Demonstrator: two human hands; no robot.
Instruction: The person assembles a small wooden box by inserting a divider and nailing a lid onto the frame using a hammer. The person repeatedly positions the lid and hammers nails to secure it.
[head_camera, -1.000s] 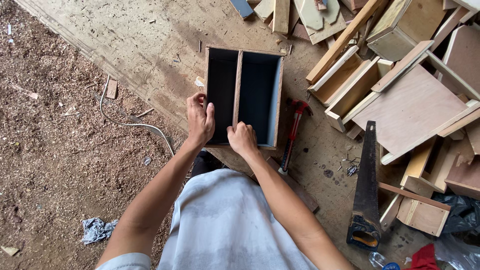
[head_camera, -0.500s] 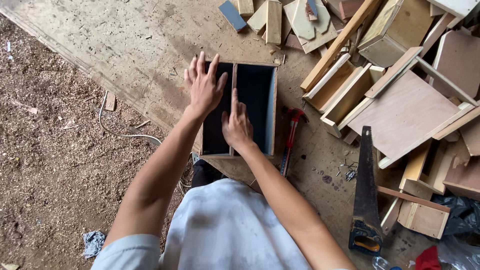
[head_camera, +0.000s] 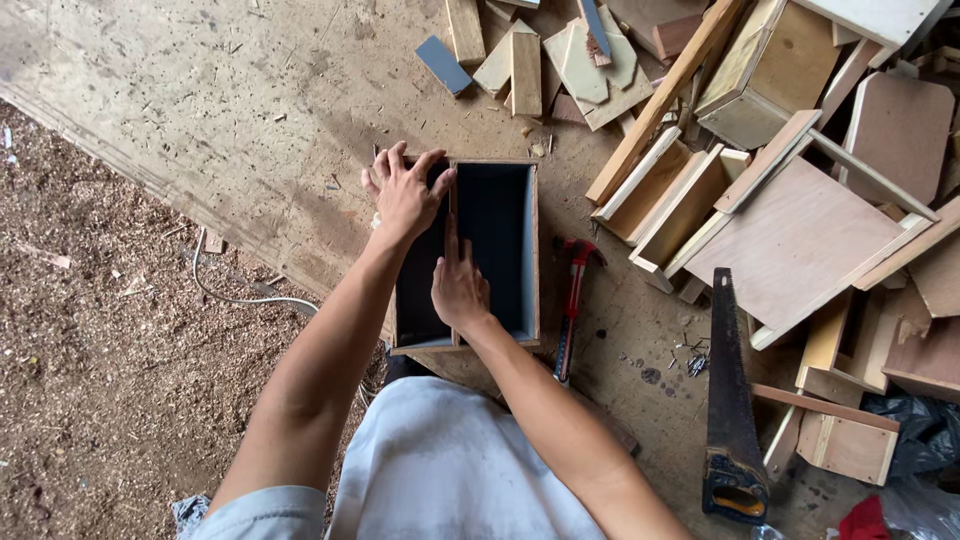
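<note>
Hands on an open wooden box (head_camera: 497, 245) that lies on the worn board floor (head_camera: 250, 110), just ahead of the person's lap. Box interior dark, split by a thin upright divider (head_camera: 453, 250) running lengthwise. Left hand (head_camera: 403, 190) spread wide, fingers fanned over the far left corner of the rim, pressing rather than gripping. Right hand (head_camera: 459, 285) laid flat along the divider's top edge, fingers together and extended, holding nothing. Judged step: seating or aligning the divider within the frame while the left hand steadies the box. Next move would likely call for even downward pressure along the divider, or fastening; red-handled hammer (head_camera: 573, 300) lies just beside the box's right wall, loose nails (head_camera: 692, 358) a little further right. Box opening faces up toward the camera; long axis runs away from the person, near end at the knees, far end toward the offcut pile (head_camera: 560, 60). Handsaw (head_camera: 728, 400) well apart at right.
</note>
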